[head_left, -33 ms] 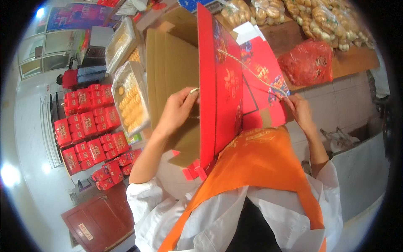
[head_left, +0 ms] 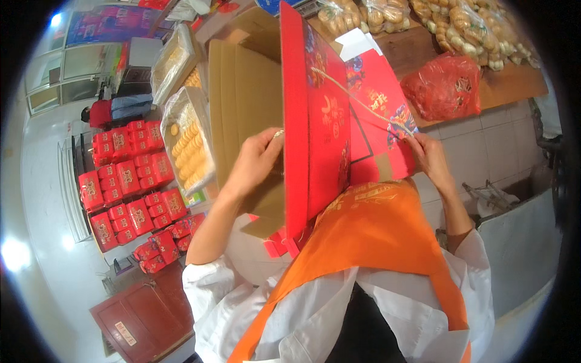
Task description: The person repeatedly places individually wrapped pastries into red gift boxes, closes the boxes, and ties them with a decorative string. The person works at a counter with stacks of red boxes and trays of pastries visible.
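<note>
A: What lies at the centre of the view, and where?

B: From my distant post I see a red cardboard box (head_left: 324,142), standing tilted before the wearer's orange apron (head_left: 375,224), between the two hands. Its printed outer face is turned right; its bare brown inside faces left. What bears its weight, I cannot tell.

A: And the fingers?

B: Left hand (head_left: 257,162): fingers clenched at the inner side of the red panel, grasping a short end of rope. Right hand (head_left: 432,158): fingers pinching the pale cord (head_left: 345,91), which runs slantwise from a hole in the printed face.

A: What adjoins the box?

B: Behind the cord I note a second red printed panel (head_left: 376,81); whether it belongs to the same box, I cannot tell.

A: And farther out?

B: Upper right, a brown table (head_left: 514,92) carries a red plastic bag (head_left: 442,89) and clear bags of bread (head_left: 466,30). Left of the box, a plastic-lined tray (head_left: 180,112) holds rows of round pastries (head_left: 189,151). Beyond it I find red boxes in stacked groups (head_left: 126,175) and, near them, a person in a red top (head_left: 101,114).
</note>
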